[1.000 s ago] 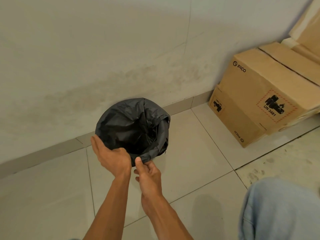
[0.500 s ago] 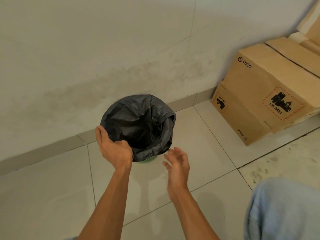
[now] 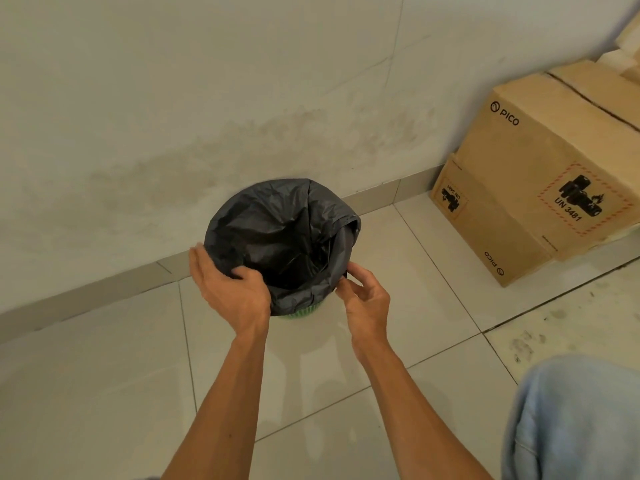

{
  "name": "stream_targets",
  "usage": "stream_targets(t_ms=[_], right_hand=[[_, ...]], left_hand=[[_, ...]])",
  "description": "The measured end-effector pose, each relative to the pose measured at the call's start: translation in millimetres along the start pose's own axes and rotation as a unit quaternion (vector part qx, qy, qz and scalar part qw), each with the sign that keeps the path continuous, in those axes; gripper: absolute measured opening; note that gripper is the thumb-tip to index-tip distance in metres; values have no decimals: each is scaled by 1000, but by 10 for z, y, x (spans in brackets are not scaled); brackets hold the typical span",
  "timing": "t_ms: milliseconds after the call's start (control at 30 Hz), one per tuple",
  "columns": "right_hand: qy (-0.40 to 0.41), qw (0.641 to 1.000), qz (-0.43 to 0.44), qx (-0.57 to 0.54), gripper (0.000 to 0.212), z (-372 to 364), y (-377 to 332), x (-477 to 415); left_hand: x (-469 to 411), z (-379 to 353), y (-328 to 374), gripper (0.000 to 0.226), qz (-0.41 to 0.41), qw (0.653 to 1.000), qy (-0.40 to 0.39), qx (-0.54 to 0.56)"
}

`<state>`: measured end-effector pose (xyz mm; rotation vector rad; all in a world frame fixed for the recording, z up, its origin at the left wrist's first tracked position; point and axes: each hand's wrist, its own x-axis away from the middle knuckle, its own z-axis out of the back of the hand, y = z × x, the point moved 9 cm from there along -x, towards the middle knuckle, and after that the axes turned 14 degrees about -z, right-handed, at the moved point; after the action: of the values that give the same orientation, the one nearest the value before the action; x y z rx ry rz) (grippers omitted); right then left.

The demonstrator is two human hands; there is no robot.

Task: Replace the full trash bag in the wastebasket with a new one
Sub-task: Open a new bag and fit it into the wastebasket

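Since half a second ago, the right hand has come back in from open air and is pinching the black bag at the wastebasket's right rim. The left hand is gripping the bag's near-left edge, fingers curled over it. The fresh liner is looking nearly fitted; only tidying the fold seems left. The wastebasket is standing on pale floor tiles against the stained wall, with cardboard boxes well to its right.
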<state>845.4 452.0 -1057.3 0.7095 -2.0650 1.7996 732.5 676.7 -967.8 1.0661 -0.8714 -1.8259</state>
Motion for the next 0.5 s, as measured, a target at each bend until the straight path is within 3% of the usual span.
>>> stream_targets(t_ms=[167,300,500], right_hand=[[-10,1000,-6,-3,34,-15,36,-20],[-35,999,12,8,38,-106,56,5],[-25,995,72,58,39,-138,53,116]], left_hand=[[600,283,-20,78,141,981,135,22],[1041,70,145,68,201,971,95,89],[939,62,91,62,191,973,105,76]])
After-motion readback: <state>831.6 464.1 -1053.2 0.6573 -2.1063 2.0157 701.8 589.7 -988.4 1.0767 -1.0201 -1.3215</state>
